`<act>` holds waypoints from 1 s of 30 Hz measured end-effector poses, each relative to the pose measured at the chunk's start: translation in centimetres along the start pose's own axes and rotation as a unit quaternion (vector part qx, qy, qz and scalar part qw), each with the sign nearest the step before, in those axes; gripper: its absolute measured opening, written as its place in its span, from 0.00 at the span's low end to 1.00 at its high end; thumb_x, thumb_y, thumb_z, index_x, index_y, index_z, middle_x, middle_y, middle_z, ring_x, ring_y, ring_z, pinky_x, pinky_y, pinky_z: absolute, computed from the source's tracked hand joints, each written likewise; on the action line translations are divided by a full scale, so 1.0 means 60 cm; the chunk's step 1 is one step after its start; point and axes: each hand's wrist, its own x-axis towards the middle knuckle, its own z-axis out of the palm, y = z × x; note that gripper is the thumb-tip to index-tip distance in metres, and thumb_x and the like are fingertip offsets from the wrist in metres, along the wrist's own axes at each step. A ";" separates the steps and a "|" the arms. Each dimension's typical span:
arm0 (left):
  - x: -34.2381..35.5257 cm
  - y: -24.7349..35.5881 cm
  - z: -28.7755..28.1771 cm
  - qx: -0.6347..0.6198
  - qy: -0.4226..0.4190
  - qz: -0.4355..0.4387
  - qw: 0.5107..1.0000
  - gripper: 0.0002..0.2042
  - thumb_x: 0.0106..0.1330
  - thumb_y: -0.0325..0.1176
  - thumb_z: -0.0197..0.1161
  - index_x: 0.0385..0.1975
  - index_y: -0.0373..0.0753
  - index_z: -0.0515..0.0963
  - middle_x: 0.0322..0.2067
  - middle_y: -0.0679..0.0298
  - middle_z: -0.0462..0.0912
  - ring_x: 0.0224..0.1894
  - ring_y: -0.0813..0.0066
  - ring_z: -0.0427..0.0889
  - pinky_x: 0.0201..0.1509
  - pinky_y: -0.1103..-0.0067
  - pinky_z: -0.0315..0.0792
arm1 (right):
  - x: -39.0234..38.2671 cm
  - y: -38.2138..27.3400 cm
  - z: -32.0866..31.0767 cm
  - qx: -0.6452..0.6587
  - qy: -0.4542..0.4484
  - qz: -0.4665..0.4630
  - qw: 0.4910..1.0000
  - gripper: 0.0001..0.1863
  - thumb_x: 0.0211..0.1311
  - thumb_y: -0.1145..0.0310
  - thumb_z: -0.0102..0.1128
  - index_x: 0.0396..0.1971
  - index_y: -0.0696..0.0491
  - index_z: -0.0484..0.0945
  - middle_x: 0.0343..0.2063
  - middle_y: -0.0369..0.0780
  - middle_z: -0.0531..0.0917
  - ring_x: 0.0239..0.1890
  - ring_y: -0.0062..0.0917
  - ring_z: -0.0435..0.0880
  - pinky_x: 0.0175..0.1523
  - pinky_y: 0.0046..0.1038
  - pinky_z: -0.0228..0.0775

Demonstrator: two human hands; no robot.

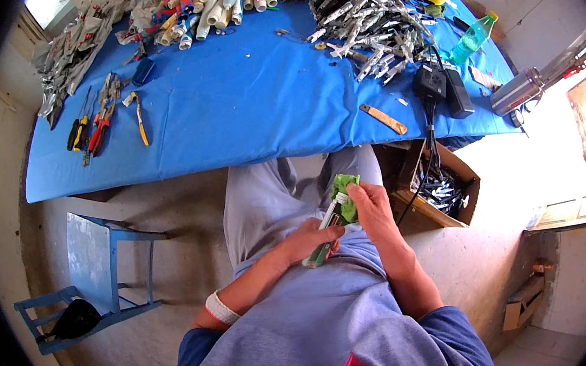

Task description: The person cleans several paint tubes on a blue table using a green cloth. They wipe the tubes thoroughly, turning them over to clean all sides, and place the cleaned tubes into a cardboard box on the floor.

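Observation:
Over my lap, my left hand is closed round a slim object, pale and dark with a green lower end, held at a slant. My right hand pinches a crumpled green cloth against the object's upper end, its thumb on the cloth. The fingertips under the cloth and object are partly hidden.
A blue-covered table holds piled tubes, metal-like parts, hand tools, black power adapters, a bottle and a steel flask. A blue chair is left; a box of parts is right.

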 end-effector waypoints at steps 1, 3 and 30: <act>-0.002 0.001 0.001 0.000 -0.005 0.013 1.000 0.24 0.68 0.54 0.63 0.23 0.37 0.76 0.21 0.61 0.78 0.22 0.77 0.78 0.25 0.80 0.70 | 0.005 0.012 -0.011 0.117 -0.063 0.041 0.990 0.18 0.75 0.63 0.48 0.41 0.62 0.82 0.33 0.40 0.87 0.31 0.28 0.85 0.36 0.32 0.75; -0.004 0.002 0.002 -0.022 -0.022 0.021 0.999 0.23 0.68 0.54 0.63 0.22 0.38 0.75 0.22 0.61 0.78 0.23 0.78 0.78 0.26 0.81 0.71 | 0.005 0.017 -0.005 0.291 -0.033 0.072 0.953 0.19 0.75 0.61 0.48 0.45 0.62 0.80 0.37 0.44 0.86 0.36 0.29 0.86 0.42 0.31 0.76; -0.009 -0.010 -0.007 -0.208 -0.083 0.058 0.973 0.21 0.68 0.52 0.61 0.24 0.39 0.73 0.21 0.61 0.75 0.23 0.72 0.73 0.40 0.73 0.71 | 0.005 0.052 0.026 0.250 0.070 -0.035 0.965 0.26 0.80 0.51 0.42 0.48 0.60 0.81 0.41 0.42 0.87 0.41 0.24 0.87 0.47 0.26 0.79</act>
